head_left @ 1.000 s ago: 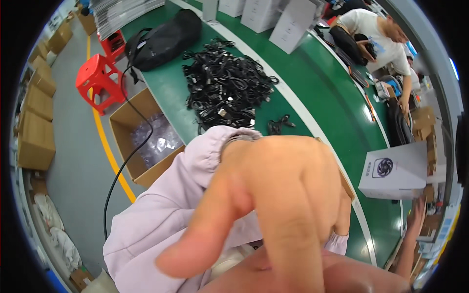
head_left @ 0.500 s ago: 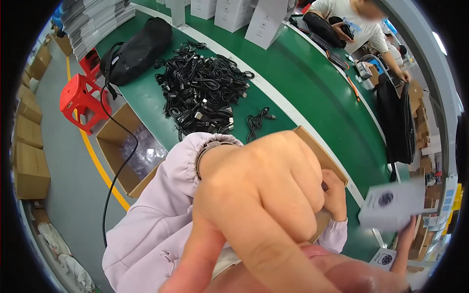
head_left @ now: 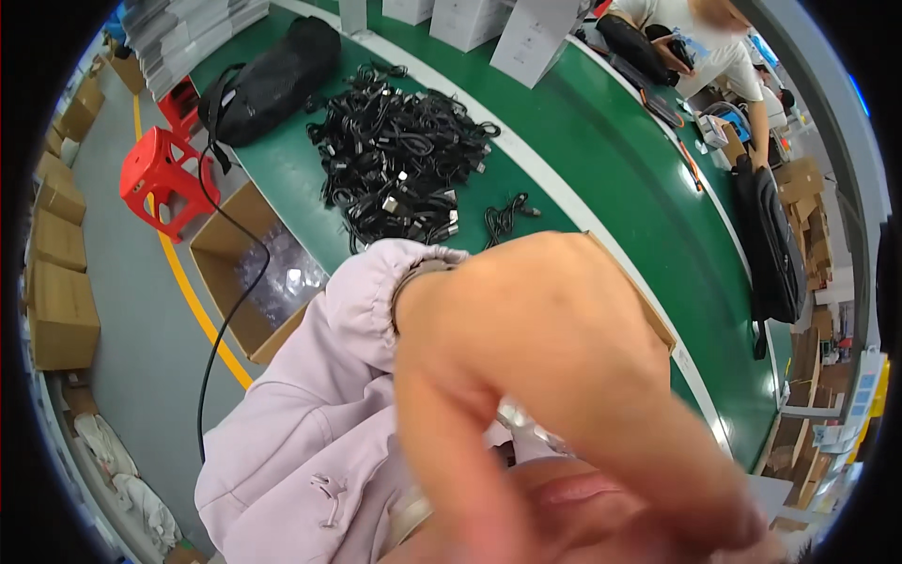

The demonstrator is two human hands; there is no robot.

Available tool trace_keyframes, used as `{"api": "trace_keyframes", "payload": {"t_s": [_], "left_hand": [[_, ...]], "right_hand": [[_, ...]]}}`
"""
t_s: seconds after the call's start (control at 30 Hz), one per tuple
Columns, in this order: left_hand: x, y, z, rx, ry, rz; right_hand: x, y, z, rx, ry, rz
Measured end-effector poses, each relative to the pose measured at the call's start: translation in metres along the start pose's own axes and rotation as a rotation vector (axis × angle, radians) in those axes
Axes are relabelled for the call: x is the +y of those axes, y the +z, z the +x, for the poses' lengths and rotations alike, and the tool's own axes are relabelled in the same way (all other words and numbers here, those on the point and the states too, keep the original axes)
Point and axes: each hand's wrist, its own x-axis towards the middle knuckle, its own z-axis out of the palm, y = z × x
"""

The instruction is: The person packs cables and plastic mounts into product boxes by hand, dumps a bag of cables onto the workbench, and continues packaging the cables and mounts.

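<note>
My left hand is raised close to the camera and fills the lower middle of the view. Its thumb and a finger reach downward, spread apart and blurred, with nothing visible between them. A dark band circles the wrist below a pale lilac sleeve. My right hand does not show; the left hand covers that area. Beyond the left hand lie a heap of black cables and one separate coiled black cable on the green table. A cardboard edge peeks out behind the knuckles.
An open carton with clear plastic bags stands left of the table. Near it are a red stool and a black bag. White boxes line the far side. Another person works at the far right, near a black case.
My left hand has shifted slightly right, its fingers swinging lower right. My right hand is no longer visible. The white box held by another hand at right has left view. The view has tilted slightly.
</note>
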Motion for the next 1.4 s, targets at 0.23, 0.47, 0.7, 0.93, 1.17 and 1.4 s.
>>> {"api": "trace_keyframes", "payload": {"t_s": [0.23,0.47,0.7,0.93,1.17,1.4], "left_hand": [[-0.002,0.005,-0.004,-0.041,-0.25,-0.09],[0.001,-0.004,0.006,-0.054,-0.464,-0.085],[-0.001,-0.001,0.006,-0.016,-0.459,-0.179],[-0.003,-0.001,0.001,0.018,-0.388,-0.205],[-0.005,-0.006,0.009,0.125,-0.389,-0.17],[-0.016,-0.025,0.016,0.536,-0.403,-0.026]], "right_hand": [[-0.009,-0.004,0.009,-0.004,-0.171,-0.231],[-0.016,-0.005,0.009,-0.048,-0.047,-0.196],[-0.012,-0.004,0.008,-0.027,-0.142,-0.203],[-0.01,-0.002,0.007,-0.023,-0.141,-0.233],[-0.012,-0.005,0.007,-0.051,-0.097,-0.212],[0.0,0.0,0.004,-0.019,-0.074,-0.234]]}}
